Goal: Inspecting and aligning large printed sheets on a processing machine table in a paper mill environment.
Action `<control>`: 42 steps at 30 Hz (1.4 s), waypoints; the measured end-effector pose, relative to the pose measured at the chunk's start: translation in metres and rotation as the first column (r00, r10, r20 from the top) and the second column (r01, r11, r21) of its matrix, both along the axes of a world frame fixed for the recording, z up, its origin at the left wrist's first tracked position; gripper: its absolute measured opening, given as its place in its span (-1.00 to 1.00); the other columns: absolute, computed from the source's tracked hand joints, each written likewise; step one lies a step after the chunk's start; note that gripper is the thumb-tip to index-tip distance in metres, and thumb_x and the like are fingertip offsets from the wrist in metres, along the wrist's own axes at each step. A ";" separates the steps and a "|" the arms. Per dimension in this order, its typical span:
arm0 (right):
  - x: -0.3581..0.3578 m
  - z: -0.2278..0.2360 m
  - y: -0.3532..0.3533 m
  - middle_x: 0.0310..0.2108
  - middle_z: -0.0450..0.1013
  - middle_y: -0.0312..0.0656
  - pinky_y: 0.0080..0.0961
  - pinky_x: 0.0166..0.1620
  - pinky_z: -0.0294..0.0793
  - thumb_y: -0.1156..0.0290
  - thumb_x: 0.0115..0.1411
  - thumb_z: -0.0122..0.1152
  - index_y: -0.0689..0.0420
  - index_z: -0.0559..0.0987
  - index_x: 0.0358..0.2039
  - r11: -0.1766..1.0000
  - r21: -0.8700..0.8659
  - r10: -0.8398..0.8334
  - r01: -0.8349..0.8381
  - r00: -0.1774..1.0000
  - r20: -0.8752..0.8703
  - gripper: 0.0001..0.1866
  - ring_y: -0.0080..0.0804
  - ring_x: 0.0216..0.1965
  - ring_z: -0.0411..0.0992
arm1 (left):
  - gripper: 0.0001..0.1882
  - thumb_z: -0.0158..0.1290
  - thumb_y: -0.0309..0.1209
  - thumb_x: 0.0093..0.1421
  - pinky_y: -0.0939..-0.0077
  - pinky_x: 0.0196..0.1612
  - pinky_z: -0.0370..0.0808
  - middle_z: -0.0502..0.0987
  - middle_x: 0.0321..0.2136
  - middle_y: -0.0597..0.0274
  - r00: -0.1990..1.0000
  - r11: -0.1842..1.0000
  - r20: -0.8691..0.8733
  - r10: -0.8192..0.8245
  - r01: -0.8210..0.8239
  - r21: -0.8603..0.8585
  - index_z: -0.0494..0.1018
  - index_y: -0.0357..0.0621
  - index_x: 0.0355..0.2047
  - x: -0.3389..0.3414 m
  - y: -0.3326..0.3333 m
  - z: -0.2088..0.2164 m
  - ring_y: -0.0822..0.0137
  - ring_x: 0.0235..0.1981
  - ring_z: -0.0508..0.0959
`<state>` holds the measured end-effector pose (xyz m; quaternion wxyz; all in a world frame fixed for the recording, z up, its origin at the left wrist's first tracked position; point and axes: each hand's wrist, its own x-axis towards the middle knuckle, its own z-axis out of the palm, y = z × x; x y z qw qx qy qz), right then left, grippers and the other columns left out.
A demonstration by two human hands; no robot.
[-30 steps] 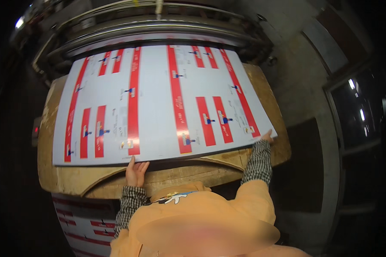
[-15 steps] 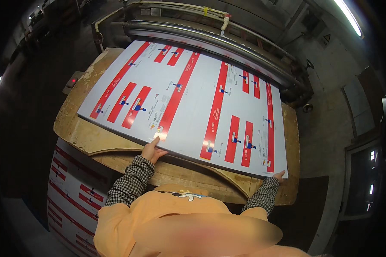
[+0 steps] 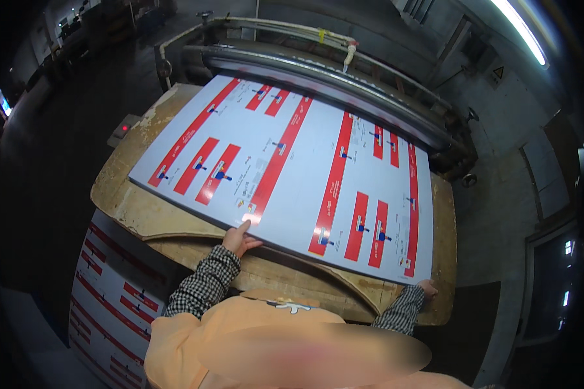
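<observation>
Shifted since the frame half a second ago: printed sheets (image 3: 300, 175), wooden table (image 3: 444, 246) and metal roller (image 3: 292, 76) all stand slightly lower in view, the camera having moved; left hand (image 3: 239, 242) and right hand (image 3: 428, 288) keep their places on the sheets' near side.

Printed sheets: large, white, glossy, with long red bands, shorter red bars and small blue figures. Location: flat on the wooden table, far edge up by the metal roller, near edge towards the person.

Left hand: at the near edge, left of its middle. Thumb laid on the top face beside the foot of a red band; other fingers parted from it, extended along the edge, with no closed grip seen.

Right hand: at the near right corner, touching it. Fingers partly hidden and dim; how far they are closed cannot be told.

Sleeves (image 3: 204, 279): black-and-white checked, on both forearms, below an orange top (image 3: 256, 316).

Wooden table: worn, rounded corners, curved cut-out along the near side.

Control box (image 3: 122, 130): grey, red light, beside the table's left edge.

Second lot of printed sheets (image 3: 105, 297): similar red-and-white pattern, lower left, below the table.

Pipe (image 3: 285, 30): pale, running behind the roller.

Tube light (image 3: 520, 31): lit, upper right.
</observation>
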<state>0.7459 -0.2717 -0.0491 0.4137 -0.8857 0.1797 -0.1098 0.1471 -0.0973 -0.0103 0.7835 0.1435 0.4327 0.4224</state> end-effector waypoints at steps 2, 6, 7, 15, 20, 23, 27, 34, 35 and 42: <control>-0.034 0.010 0.027 -0.27 0.35 0.10 -0.18 -0.11 0.29 0.30 0.00 0.10 0.32 0.42 -0.29 0.966 -0.213 0.186 -0.146 0.965 0.185 -0.65 -0.01 -0.18 0.29 | -0.58 -0.11 -0.32 0.16 0.10 -0.19 0.45 0.34 -0.16 -0.07 1.000 0.999 -0.019 0.008 -0.008 0.038 0.12 -0.26 -0.02 -0.001 -0.001 0.001 -0.03 -0.16 0.42; -0.179 0.031 0.126 -0.24 0.25 -0.05 -0.33 -0.10 0.26 0.44 -0.07 0.21 0.28 0.34 -0.25 0.456 0.030 0.844 -0.889 0.444 0.301 -0.63 -0.17 -0.20 0.24 | -0.58 -0.11 -0.35 0.16 0.15 -0.21 0.47 0.34 -0.16 -0.03 0.999 1.000 -0.024 -0.022 0.022 0.021 0.12 -0.27 -0.02 -0.002 -0.002 0.002 0.03 -0.18 0.44; -0.224 0.034 0.146 -0.18 0.23 -0.01 -0.32 -0.04 0.23 0.35 -0.10 0.24 0.27 0.34 -0.19 0.265 -0.104 0.937 -0.959 0.230 0.264 -0.54 -0.16 -0.12 0.21 | -0.58 -0.11 -0.35 0.16 0.15 -0.21 0.47 0.34 -0.16 -0.03 0.998 0.999 -0.057 0.000 0.002 0.034 0.12 -0.27 -0.02 -0.002 -0.001 0.002 0.03 -0.18 0.44; -0.401 0.086 0.175 0.15 -0.06 0.14 0.05 0.15 -0.11 0.03 -0.34 0.38 0.12 0.05 0.14 -0.835 -0.404 0.548 -0.373 -0.621 -0.560 0.05 0.06 0.22 -0.19 | -0.61 -0.07 -0.41 0.12 0.26 -0.26 0.50 0.37 -0.19 0.03 0.999 0.992 0.003 -0.046 0.045 0.118 0.17 -0.29 -0.05 -0.011 -0.003 -0.007 0.12 -0.24 0.47; -0.385 0.098 0.193 0.12 0.02 0.12 -0.15 0.12 0.09 0.20 -0.18 0.25 0.22 0.33 -0.06 -0.911 -0.165 0.404 -0.379 -0.732 -0.548 -0.35 0.07 0.12 0.03 | -0.65 -0.01 -0.59 -0.01 0.39 -0.29 0.53 0.48 -0.31 0.06 0.987 0.988 0.097 -0.130 0.121 0.100 0.30 -0.37 -0.16 -0.019 -0.003 -0.008 0.21 -0.31 0.52; -0.377 0.110 0.199 -0.41 0.43 0.06 -0.31 -0.18 0.39 0.34 -0.02 0.03 0.22 0.49 -0.37 -0.849 -0.109 0.513 -0.517 -0.759 -0.400 -0.75 -0.01 -0.34 0.40 | -0.67 -0.08 -0.55 0.06 0.19 -0.13 0.46 0.42 -0.20 -0.05 0.985 0.986 0.135 -0.107 0.088 0.140 0.27 -0.40 -0.13 -0.015 -0.004 -0.007 0.12 -0.15 0.45; -0.367 0.134 0.196 -0.54 0.42 0.04 -0.28 -0.35 0.39 0.38 0.01 -0.02 0.20 0.47 -0.46 -0.777 -0.228 0.619 -0.586 -0.778 -0.107 -0.83 0.00 -0.46 0.40 | -0.64 -0.38 -0.53 0.14 0.06 -0.07 0.40 0.36 -0.15 -0.09 1.000 0.992 0.023 -0.016 0.013 0.125 0.23 -0.40 -0.08 -0.008 -0.007 -0.009 0.05 -0.13 0.41; -0.377 0.107 0.177 -0.34 0.42 0.03 -0.33 -0.21 0.38 0.33 -0.03 0.05 0.27 0.47 -0.40 -0.829 -0.155 0.559 -0.537 -0.803 -0.209 -0.74 -0.05 -0.30 0.39 | -0.65 -0.32 -0.52 0.14 0.01 -0.09 0.40 0.39 -0.17 -0.05 0.999 0.998 0.033 -0.031 0.029 0.064 0.21 -0.32 -0.05 -0.010 -0.003 -0.015 0.05 -0.13 0.42; -0.376 0.099 0.177 -0.32 0.42 0.03 -0.34 -0.19 0.38 0.32 -0.04 0.06 0.28 0.47 -0.40 -0.830 -0.169 0.557 -0.531 -0.777 -0.294 -0.73 -0.05 -0.29 0.39 | -0.66 -0.31 -0.50 0.16 0.01 -0.09 0.40 0.39 -0.17 -0.03 0.992 0.991 0.090 -0.089 0.079 0.110 0.20 -0.31 -0.04 -0.011 -0.002 -0.015 0.06 -0.13 0.42; -0.370 0.069 0.242 -0.22 0.39 0.04 -0.36 -0.06 0.30 0.23 -0.07 0.11 0.26 0.49 -0.36 -0.620 -0.167 0.767 -0.767 -0.548 -0.333 -0.65 -0.11 -0.14 0.33 | -0.64 -0.18 -0.37 0.21 0.22 -0.20 0.49 0.36 -0.16 -0.02 0.998 0.990 0.041 -0.058 0.052 0.131 0.15 -0.35 -0.06 -0.013 -0.004 -0.013 0.08 -0.20 0.47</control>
